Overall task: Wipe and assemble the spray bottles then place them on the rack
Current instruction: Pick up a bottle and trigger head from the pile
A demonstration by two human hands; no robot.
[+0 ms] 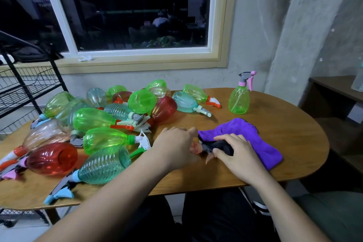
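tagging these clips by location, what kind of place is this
Probably a plain back room or workroom: a rough plaster wall with a window onto another dim room, a wooden table heaped with spray bottles, and a black wire rack beside it.

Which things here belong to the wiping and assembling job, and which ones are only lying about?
For the job: trigger head, purple cloth, heap of spray bottles, upright green spray bottle, black wire rack.
Lying about: white scrap on windowsill, clear bottle on side shelf.
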